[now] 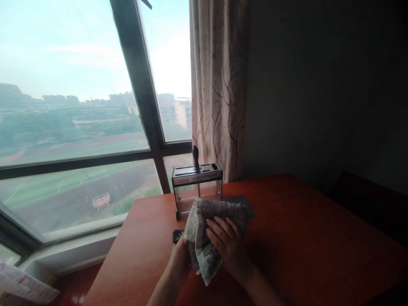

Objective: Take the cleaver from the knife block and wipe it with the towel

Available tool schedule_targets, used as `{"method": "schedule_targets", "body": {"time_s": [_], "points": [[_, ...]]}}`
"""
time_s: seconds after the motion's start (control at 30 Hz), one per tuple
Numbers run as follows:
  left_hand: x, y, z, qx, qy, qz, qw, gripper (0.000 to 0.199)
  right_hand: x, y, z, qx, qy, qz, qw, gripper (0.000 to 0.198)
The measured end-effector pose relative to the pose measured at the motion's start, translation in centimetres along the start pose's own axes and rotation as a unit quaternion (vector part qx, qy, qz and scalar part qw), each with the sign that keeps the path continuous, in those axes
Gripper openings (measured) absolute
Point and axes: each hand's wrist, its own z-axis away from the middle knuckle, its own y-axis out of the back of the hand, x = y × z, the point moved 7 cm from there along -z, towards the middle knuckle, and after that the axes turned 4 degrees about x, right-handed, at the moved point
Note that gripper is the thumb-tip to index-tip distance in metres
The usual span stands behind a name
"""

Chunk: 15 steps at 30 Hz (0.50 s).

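Note:
My two hands hold a grey and white cloth (219, 212) above the reddish wooden table (302, 246). My right hand (228, 246) lies flat over the cloth's front with its fingers spread. My left hand (180, 259) grips from behind and below; a small dark object (177, 235) shows beside it, mostly wrapped by the cloth. Just beyond the cloth stands a clear knife block (196, 187) with a dark top and one black handle (195, 158) sticking up from it.
A large window (79, 127) with dark frames fills the left. A patterned curtain (219, 85) hangs behind the knife block. A dark flat sheet (245, 204) lies on the table behind the cloth. The right wall is dark.

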Motion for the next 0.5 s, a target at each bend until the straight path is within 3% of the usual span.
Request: {"method": "schedule_targets", "body": {"time_s": [0.13, 0.27, 0.5], "points": [[0.0, -0.8, -0.1, -0.027, -0.012, -0.012, 0.999, 0.034, 0.6, 0.5, -0.2, 0.028, -0.013, 0.009, 0.999, 0.036], [1.6, -1.6, 0.1, -0.074, -0.064, -0.051, 0.994, 0.032, 1.9, 0.7, 0.2, 0.028, -0.035, 0.023, 0.999, 0.038], [3.4, -0.3, -0.2, -0.076, -0.103, -0.065, 0.990, 0.030, 5.2, 1.5, 1.9, 0.054, -0.110, 0.051, 0.991, 0.043]]}}
